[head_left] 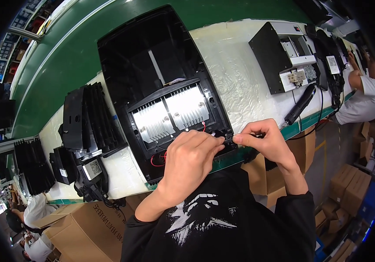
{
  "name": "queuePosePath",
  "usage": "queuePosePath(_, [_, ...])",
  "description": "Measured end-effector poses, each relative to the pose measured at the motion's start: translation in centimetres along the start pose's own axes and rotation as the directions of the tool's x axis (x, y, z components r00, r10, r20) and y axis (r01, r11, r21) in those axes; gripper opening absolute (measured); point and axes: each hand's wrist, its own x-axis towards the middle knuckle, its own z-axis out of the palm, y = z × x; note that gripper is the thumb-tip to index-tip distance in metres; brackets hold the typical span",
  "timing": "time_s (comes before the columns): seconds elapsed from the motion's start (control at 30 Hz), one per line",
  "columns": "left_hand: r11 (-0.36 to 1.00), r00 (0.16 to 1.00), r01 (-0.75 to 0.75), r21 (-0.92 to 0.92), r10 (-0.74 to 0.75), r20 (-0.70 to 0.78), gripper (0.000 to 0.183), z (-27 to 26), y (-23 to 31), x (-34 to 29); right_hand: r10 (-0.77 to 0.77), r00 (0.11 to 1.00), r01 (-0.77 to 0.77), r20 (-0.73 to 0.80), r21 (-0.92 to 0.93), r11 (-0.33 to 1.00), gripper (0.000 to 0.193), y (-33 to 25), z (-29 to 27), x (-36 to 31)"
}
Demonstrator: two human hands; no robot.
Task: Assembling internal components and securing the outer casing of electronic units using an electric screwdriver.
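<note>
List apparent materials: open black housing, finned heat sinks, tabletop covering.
Open black housing: likely moulded plastic, satin finish; soft sheen, rounded corners. Painted metal isn't ruled out.
Finned heat sinks: bare metal, probably aluminium; silvery with bright reflections.
Tabletop covering: apparently plastic film, glossy; wrinkles catch the light.

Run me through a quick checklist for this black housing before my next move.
1. Both hands at the work: ok; left hand and right hand meet near the close right corner of the black housing.
2. Two finned silver blocks inside the housing: ok, side by side.
3. Red wire tucked away: not ok; a loop shows beside the left hand.
4. Connection at the fingers: cannot tell; too small and partly covered.
5. Black handheld tool clear of the housing: ok, lying apart to the right.
</note>
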Motion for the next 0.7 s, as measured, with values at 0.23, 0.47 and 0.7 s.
queuePosePath(0.23, [0.998,0.996,-0.056,-0.021,0.054,-0.068,0.013,0.5,-0.3,0.2,0.076,0.996,-0.077,0.036,0.047,0.996,0.010,0.1,-0.1,0.6])
queuePosePath(0.47, [0.999,0.999,-0.041,-0.008,0.041,-0.019,0.012,0.7,0.0,0.6,0.121,0.988,-0.131,0.099,0.110,0.985,0.009,0.2,-0.9,0.9])
queuePosePath(0.7, [0.999,0.999,-0.022,0.041,0.023,-0.024,0.017,0.0,0.0,0.1,0.007,0.990,-0.025,0.141,0.122,0.992,0.020,3.1,0.2,1.2])
